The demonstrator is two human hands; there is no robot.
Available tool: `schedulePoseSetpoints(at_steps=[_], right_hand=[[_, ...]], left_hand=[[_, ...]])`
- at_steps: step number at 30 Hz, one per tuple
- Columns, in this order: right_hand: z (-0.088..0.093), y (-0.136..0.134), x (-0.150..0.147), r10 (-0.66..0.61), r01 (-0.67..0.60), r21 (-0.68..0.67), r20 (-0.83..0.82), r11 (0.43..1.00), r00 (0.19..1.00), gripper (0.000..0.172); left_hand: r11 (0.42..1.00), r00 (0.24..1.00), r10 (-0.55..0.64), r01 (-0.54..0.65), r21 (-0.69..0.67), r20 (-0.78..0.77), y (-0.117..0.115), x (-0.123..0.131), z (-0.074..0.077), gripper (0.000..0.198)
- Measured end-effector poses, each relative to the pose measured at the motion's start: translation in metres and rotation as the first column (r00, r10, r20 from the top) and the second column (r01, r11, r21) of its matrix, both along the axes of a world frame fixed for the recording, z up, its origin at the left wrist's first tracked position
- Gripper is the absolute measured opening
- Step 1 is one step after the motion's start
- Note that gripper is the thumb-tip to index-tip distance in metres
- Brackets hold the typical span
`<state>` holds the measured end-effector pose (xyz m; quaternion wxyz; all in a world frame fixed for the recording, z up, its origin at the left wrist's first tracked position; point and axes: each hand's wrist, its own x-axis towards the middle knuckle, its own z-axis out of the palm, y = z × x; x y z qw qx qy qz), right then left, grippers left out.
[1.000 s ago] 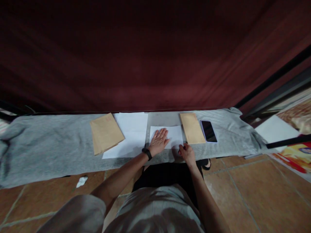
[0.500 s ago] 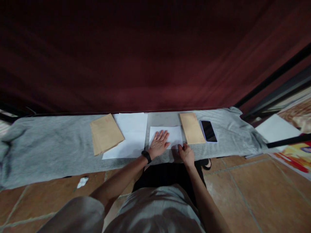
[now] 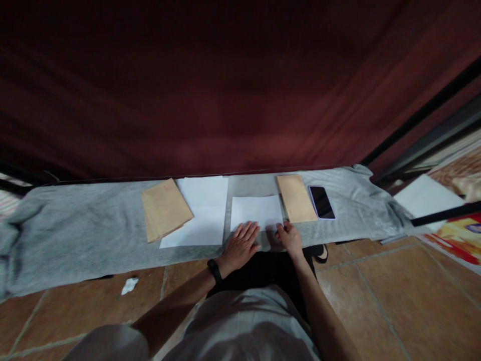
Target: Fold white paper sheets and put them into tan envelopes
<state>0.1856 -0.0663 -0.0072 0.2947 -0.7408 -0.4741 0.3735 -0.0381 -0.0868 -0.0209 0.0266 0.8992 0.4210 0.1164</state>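
Observation:
A small white sheet of paper (image 3: 256,210) lies flat in front of me, and whether it is folded cannot be made out. My left hand (image 3: 241,244), a black band on its wrist, rests palm down with outstretched fingers over the paper's lower left edge. At the lower right corner, my right hand (image 3: 290,240) is closed, its curled thumb and fingers on the paper's edge. Just right of the paper is a brown envelope (image 3: 296,199). To the left are larger white sheets (image 3: 206,208), partly covered by several brown envelopes (image 3: 166,210).
A grey cloth (image 3: 86,225) covers the long, narrow bench. A phone (image 3: 322,202) lies on it at the right. Dark red fabric (image 3: 233,100) hangs along the back edge. Crumpled white tissue (image 3: 130,286) is on the tiled floor (image 3: 379,291).
My left hand has slid down and slightly left, from the middle of the small paper to its lower edge, uncovering more of it. The right hand stays at the corner.

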Motion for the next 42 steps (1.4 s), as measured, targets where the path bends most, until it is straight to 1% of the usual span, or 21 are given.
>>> schedulePoseSetpoints(at_steps=[4,8,11,13,15,17,18,20,21,22,23,25,26,28,30,31,33,35,38,40,42], right_hand=[[-0.004,0.003,-0.003,-0.028,0.032,0.020,-0.195,0.999,0.980,0.028],[-0.007,0.007,-0.009,-0.085,0.111,0.051,-0.368,0.993,0.926,0.034],[-0.006,0.005,-0.009,-0.118,0.171,0.076,-0.464,0.982,0.878,0.041],[-0.004,0.001,-0.005,-0.128,0.198,0.086,-0.508,0.977,0.852,0.045],[-0.003,-0.004,-0.001,-0.136,0.220,0.086,-0.556,0.972,0.820,0.049],[-0.002,-0.008,0.002,-0.147,0.243,0.073,-0.620,0.967,0.771,0.052],[-0.002,-0.009,0.003,-0.151,0.252,0.065,-0.648,0.966,0.747,0.052],[-0.002,-0.009,0.005,-0.154,0.258,0.053,-0.682,0.965,0.715,0.053],[-0.001,-0.007,0.005,-0.153,0.256,0.051,-0.685,0.965,0.713,0.052],[-0.001,-0.006,0.005,-0.151,0.254,0.050,-0.686,0.966,0.712,0.051],[0.000,-0.003,0.005,-0.151,0.254,0.049,-0.689,0.966,0.709,0.051],[0.002,0.002,0.005,-0.159,0.267,0.048,-0.695,0.963,0.701,0.051],[0.003,0.004,0.005,-0.165,0.279,0.046,-0.711,0.959,0.683,0.050],[0.006,0.006,0.004,-0.167,0.299,0.038,-0.760,0.953,0.628,0.049],[0.008,0.005,-0.001,-0.146,0.279,0.024,-0.807,0.960,0.572,0.047],[0.008,0.004,-0.005,-0.131,0.251,0.016,-0.820,0.968,0.558,0.046],[0.007,0.001,-0.017,-0.109,0.188,-0.003,-0.822,0.982,0.559,0.046],[0.002,-0.001,-0.030,-0.099,0.146,-0.015,-0.808,0.989,0.581,0.048],[-0.007,0.001,-0.046,-0.067,0.125,0.026,-0.724,0.992,0.686,0.051],[-0.012,0.005,-0.048,-0.052,0.123,0.061,-0.663,0.991,0.746,0.049],[-0.017,0.008,-0.045,-0.048,0.127,0.082,-0.626,0.988,0.778,0.042]], left_hand=[[0.998,0.999,0.012,-0.009,-0.057,0.041,-0.001,0.000,0.003,0.055],[0.991,0.992,0.035,-0.019,-0.132,0.120,0.001,0.001,0.003,0.054],[0.983,0.960,0.116,-0.075,-0.166,0.253,0.005,-0.004,0.001,0.056],[0.969,0.895,0.217,-0.149,-0.197,0.391,0.010,-0.008,0.002,0.058],[0.936,0.767,0.341,-0.224,-0.271,0.544,0.017,-0.012,0.006,0.061],[0.878,0.564,0.476,-0.255,-0.406,0.675,0.026,-0.015,0.012,0.065],[0.838,0.444,0.544,-0.233,-0.494,0.712,0.030,-0.016,0.015,0.067],[0.743,0.205,0.667,-0.120,-0.658,0.716,0.038,-0.017,0.021,0.068],[0.694,0.109,0.718,-0.047,-0.718,0.687,0.041,-0.018,0.023,0.066],[0.647,0.038,0.762,0.019,-0.762,0.647,0.043,-0.019,0.024,0.062],[0.605,-0.008,0.795,0.071,-0.793,0.606,0.044,-0.020,0.025,0.057],[0.551,-0.052,0.834,0.124,-0.825,0.549,0.043,-0.021,0.024,0.046],[0.540,-0.064,0.841,0.130,-0.831,0.537,0.042,-0.020,0.024,0.042],[0.550,-0.108,0.835,0.119,-0.826,0.540,0.038,-0.018,0.022,0.039],[0.559,-0.166,0.826,0.113,-0.821,0.539,0.034,-0.013,0.022,0.040],[0.552,-0.194,0.828,0.116,-0.826,0.526,0.032,-0.010,0.022,0.041],[0.518,-0.229,0.845,0.132,-0.845,0.483,0.027,-0.003,0.023,0.043],[0.489,-0.240,0.862,0.154,-0.859,0.447,0.022,0.005,0.024,0.045],[0.476,-0.215,0.874,0.204,-0.855,0.435,0.016,0.013,0.025,0.047],[0.467,-0.202,0.880,0.218,-0.857,0.429,0.015,0.013,0.025,0.048],[0.460,-0.214,0.882,0.203,-0.864,0.419,0.017,0.008,0.025,0.047]])
